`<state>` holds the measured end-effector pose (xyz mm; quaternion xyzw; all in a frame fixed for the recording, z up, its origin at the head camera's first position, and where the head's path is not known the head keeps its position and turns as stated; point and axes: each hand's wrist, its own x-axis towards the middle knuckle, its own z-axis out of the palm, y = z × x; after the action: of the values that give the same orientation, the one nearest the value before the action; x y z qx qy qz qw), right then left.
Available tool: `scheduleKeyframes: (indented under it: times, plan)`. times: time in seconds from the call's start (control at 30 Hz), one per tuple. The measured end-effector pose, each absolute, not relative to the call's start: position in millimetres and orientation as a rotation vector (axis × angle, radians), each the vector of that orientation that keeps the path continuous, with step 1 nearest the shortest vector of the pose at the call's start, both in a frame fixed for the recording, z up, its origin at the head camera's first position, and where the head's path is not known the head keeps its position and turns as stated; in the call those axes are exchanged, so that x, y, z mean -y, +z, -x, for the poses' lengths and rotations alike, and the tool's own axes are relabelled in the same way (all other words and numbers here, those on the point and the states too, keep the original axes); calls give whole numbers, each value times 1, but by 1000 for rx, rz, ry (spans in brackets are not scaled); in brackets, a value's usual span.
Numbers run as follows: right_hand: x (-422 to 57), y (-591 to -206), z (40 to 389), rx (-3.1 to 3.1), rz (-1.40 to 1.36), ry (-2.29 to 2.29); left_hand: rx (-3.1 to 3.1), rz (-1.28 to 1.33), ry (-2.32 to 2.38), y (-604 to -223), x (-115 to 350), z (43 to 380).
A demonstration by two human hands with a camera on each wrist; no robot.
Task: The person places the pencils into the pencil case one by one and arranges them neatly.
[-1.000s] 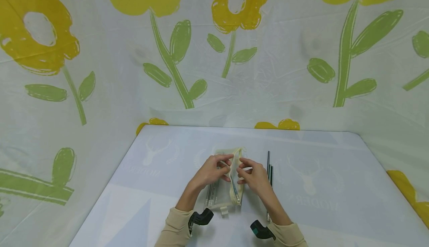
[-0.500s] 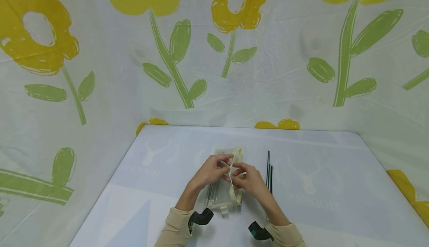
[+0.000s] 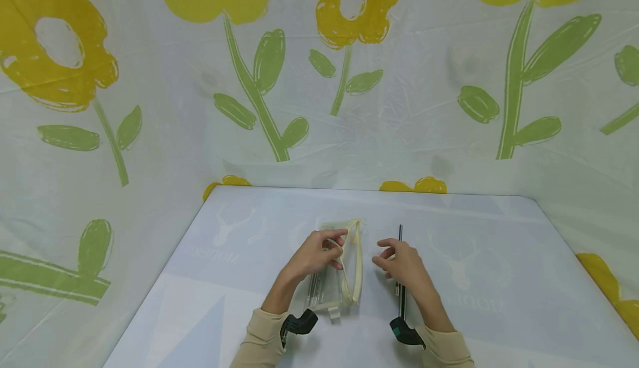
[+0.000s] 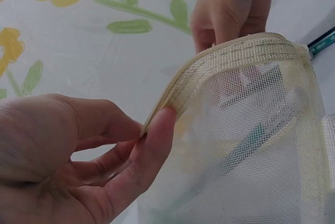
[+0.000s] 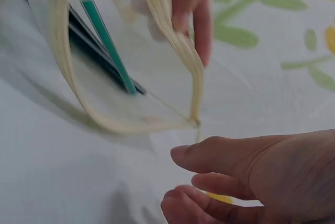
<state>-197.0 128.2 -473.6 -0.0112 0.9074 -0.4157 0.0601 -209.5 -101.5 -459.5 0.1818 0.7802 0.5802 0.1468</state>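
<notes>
Cream mesh pouch [image 3: 329, 291] on the table [image 3: 479, 235], its mouth gaping between your two hands.
You pinch one side of its zip band [image 4: 230, 59] between thumb and finger of your left hand [image 3: 312, 254], holding that side up and away from the other; your right hand [image 3: 403, 265] is just beside the mouth, fingers loosely bent, thumb apart from them, gripping nothing. Through the opening you can see slim sticks [image 5: 109, 48], one green and others dark. Under your right hand, more dark sticks [image 3: 402, 300] lie lengthwise on the table; you cannot tell whether your hand touches them.
</notes>
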Motion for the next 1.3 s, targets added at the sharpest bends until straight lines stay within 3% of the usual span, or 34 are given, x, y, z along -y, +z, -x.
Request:
scheduleKeyframes:
  times: [0.47, 1.3]
  plan:
    - [-173, -467, 198, -2783, -216, -997, -2240, -513, 1673, -461, 102, 210]
    - [-161, -471, 197, -2837, -249, -889, -2232, -505, 1681, -459, 102, 209]
